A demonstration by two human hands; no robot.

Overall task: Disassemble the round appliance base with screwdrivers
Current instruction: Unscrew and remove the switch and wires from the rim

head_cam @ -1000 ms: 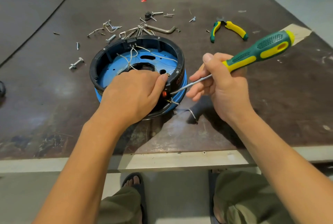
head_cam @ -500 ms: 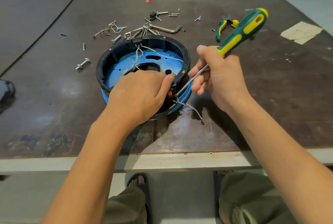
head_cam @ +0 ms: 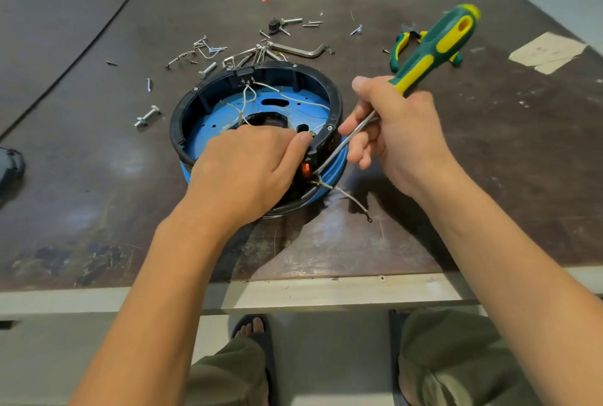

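The round appliance base (head_cam: pixel 261 111) sat near the front edge of the dark table (head_cam: pixel 489 177), open side up, blue inside a black ring. Over its near rim the left hand (head_cam: pixel 248 173) was clamped down, thumb pressed just by an orange switch (head_cam: pixel 305 169). Just right of the base the right hand (head_cam: pixel 398 131) was closed around a green-and-yellow screwdriver (head_cam: pixel 434 49), its shaft angled down to the rim beside that switch (the tip itself was hidden). A loose wire (head_cam: pixel 352 200) trailed out from the base's near right. Beyond the base lay scattered screws and bolts (head_cam: pixel 146 116), a hex key (head_cam: pixel 300 50) and pliers (head_cam: pixel 399 46).
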